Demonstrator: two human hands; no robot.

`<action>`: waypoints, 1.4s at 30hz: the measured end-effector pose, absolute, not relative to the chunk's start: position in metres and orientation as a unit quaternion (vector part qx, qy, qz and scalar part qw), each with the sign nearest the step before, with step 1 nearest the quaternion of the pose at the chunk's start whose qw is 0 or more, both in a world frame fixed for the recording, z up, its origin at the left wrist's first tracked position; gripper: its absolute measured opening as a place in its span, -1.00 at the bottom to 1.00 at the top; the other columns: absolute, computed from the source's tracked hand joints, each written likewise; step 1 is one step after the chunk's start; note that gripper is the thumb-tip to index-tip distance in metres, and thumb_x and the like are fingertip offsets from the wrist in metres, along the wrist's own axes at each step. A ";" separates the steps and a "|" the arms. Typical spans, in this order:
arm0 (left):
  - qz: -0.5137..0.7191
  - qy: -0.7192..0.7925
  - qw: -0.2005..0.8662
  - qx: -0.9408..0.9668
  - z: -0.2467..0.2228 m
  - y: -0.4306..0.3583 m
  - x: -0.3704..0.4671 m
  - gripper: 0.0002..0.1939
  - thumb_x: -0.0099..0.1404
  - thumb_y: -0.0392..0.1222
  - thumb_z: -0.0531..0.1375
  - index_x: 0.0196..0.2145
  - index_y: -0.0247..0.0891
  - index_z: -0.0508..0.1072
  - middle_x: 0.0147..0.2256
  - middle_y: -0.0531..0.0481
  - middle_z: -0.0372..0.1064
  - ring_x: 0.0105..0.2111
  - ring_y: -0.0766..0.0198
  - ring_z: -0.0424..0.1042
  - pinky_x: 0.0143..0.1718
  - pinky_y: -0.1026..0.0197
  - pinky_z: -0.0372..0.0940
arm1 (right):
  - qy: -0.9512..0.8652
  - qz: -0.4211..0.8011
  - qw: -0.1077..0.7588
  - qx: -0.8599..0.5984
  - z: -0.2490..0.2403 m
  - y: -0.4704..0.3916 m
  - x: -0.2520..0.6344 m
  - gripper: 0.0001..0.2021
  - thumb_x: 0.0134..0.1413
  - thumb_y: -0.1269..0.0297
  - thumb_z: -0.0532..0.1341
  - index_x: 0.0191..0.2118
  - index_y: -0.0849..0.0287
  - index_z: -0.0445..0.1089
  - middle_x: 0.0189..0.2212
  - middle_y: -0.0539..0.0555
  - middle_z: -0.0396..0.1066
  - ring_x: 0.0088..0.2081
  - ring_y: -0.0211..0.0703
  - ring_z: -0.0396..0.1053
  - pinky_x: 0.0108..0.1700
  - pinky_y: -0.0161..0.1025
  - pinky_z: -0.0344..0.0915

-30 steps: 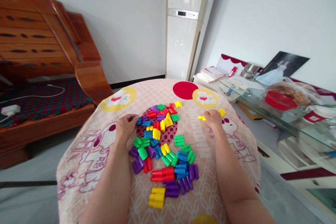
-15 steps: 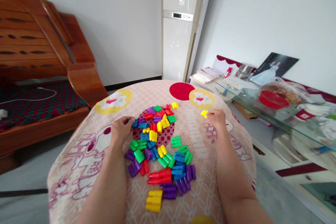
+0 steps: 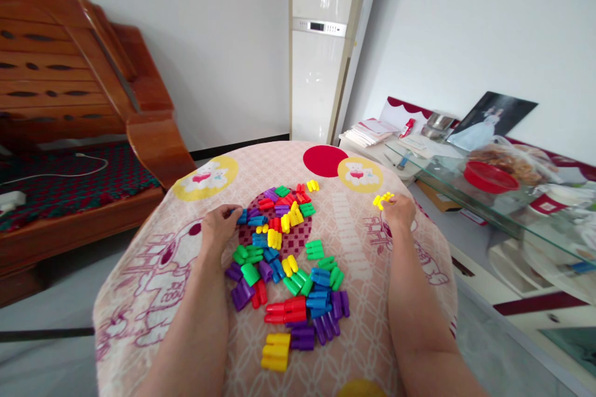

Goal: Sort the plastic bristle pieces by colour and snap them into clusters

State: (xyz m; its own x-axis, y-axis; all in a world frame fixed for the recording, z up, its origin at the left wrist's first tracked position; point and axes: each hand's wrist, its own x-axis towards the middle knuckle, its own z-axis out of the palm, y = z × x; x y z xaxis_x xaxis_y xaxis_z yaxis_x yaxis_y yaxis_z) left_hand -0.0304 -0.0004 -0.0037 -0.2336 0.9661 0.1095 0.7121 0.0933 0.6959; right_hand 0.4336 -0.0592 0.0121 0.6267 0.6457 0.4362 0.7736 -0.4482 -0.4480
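Several bullet-shaped plastic building blocks in red, yellow, green, blue and purple lie scattered over the middle of the table, many in joined clusters. At the left edge of the pile, my left hand (image 3: 218, 224) has its fingers closed on a blue building block (image 3: 241, 216); the fingertips are partly hidden. Far to the right of the pile, my right hand (image 3: 399, 209) pinches a yellow building block (image 3: 382, 200) against or just above the cloth. A large yellow cluster (image 3: 275, 351) lies closest to me, with a red cluster (image 3: 285, 310) just beyond it.
A patterned cloth (image 3: 358, 335) covers the round table. Behind to the left stands a wooden bench (image 3: 151, 136). On the right, a glass-topped cabinet (image 3: 419, 170) holds a red basin (image 3: 491, 175), papers and a photo. A white upright air conditioner (image 3: 314, 74) stands at the back.
My right hand has moved to the right with the yellow block. My left hand stays by the blue block. The whole view has shifted slightly.
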 end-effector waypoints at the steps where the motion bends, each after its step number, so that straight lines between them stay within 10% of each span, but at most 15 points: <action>1: 0.329 0.713 0.197 0.587 -0.003 -0.001 -0.030 -0.60 0.16 0.01 0.15 -0.18 -0.25 0.60 -0.35 -0.08 0.56 -0.34 0.15 0.48 -0.34 0.22 0.25 | -0.416 -0.105 0.324 -0.843 0.017 -0.058 0.427 -0.79 -0.08 0.24 0.22 -0.36 0.23 0.54 -0.40 0.17 0.55 -0.33 -0.04 0.45 -0.27 -0.22 0.28; 14: 0.339 0.705 0.206 0.588 -0.009 0.003 -0.032 -0.58 0.16 0.02 0.14 -0.16 -0.26 0.59 -0.29 -0.11 0.56 -0.30 0.13 0.49 -0.31 0.20 0.27 | -0.824 0.069 0.254 -0.502 0.003 -0.053 0.244 -0.50 0.15 0.38 0.16 0.23 0.21 0.26 0.29 0.28 0.15 0.28 0.05 0.11 0.27 0.03 0.10; 21: 0.331 0.708 0.204 0.589 -0.012 0.006 -0.035 -0.58 0.16 0.03 0.15 -0.16 -0.26 0.60 -0.35 -0.10 0.55 -0.34 0.13 0.49 -0.35 0.21 0.28 | -0.827 0.073 0.247 -0.500 0.009 -0.056 0.244 -0.77 0.05 0.49 0.25 -0.14 0.14 0.47 -0.15 0.14 0.49 -0.03 -0.05 0.38 0.05 -0.13 0.29; 35: 0.331 0.713 0.204 0.584 -0.010 0.003 -0.033 -0.58 0.18 0.05 0.15 -0.15 -0.22 0.60 -0.31 -0.10 0.57 -0.33 0.12 0.50 -0.34 0.20 0.31 | -0.606 0.310 0.460 -0.570 0.050 -0.054 0.305 -0.81 -0.22 0.28 0.32 -0.39 0.22 0.54 -0.53 0.01 0.52 -0.49 -0.18 0.45 -0.50 -0.35 0.30; 42: 0.319 0.716 0.194 0.590 -0.008 0.004 -0.033 -0.58 0.18 0.04 0.14 -0.14 -0.23 0.60 -0.30 -0.09 0.57 -0.30 0.11 0.49 -0.32 0.20 0.29 | -0.423 0.112 0.599 -0.671 0.054 -0.056 0.381 -0.78 -0.22 0.21 0.26 -0.40 0.24 0.49 -0.54 0.06 0.50 -0.54 -0.12 0.42 -0.49 -0.24 0.35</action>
